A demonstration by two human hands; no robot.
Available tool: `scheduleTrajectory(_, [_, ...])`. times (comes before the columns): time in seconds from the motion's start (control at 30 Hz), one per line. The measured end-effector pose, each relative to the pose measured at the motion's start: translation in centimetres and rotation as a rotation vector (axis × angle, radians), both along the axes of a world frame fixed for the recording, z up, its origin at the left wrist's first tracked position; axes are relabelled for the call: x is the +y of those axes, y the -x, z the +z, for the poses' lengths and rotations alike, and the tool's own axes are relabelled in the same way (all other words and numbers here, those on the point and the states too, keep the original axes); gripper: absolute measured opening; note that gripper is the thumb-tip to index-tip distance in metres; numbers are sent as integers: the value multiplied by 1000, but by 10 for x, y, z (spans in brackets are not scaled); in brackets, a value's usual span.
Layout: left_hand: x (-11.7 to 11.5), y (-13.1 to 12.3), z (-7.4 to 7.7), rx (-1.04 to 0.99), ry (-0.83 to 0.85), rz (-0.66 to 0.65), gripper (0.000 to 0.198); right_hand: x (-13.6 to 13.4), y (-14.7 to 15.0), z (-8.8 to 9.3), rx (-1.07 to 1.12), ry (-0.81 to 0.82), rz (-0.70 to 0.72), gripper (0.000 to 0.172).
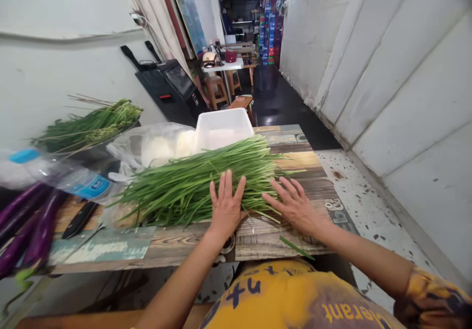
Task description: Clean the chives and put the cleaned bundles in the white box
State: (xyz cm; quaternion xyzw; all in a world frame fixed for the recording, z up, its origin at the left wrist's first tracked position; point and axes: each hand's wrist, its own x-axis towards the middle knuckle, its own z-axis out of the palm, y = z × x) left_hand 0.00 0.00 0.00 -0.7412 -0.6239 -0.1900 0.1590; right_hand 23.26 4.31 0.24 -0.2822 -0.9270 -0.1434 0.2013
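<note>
A large bundle of long green chives (199, 176) lies across the wooden table (258, 235), root ends to the right. My left hand (225, 206) rests flat on the near edge of the bundle, fingers stretched out. My right hand (291, 202) lies flat on the table with its fingers spread, touching the cut ends of the chives. Neither hand holds anything.
A white plastic tub (223, 128) stands behind the chives, next to a clear bag (155, 144) with white contents. A knife (79, 219), purple eggplants (29, 230), a plastic bottle (70, 176) and a tray of more greens (92, 125) sit at left. White wall panels run along the right.
</note>
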Motion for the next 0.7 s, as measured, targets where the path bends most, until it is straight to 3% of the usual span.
scheduleTrajectory(0.13, [9,-10,7,15,22,34,99,23,-4,-3,-27,-16,-14,60])
scheduleTrajectory(0.27, [13,-17,13,23,62,49,101,28,-8,0,-24,67,-2,61])
scheduleTrajectory(0.47, [-9,-27,16,-24,68,136,93,12,-35,45,-14,298,152,75])
scheduleTrajectory(0.6, [-35,-34,8,-87,63,229,80,3,-39,63,265,284,135,46])
scheduleTrajectory(0.7, [-60,-31,-1,-124,43,237,68,-13,-36,53,292,324,144,14])
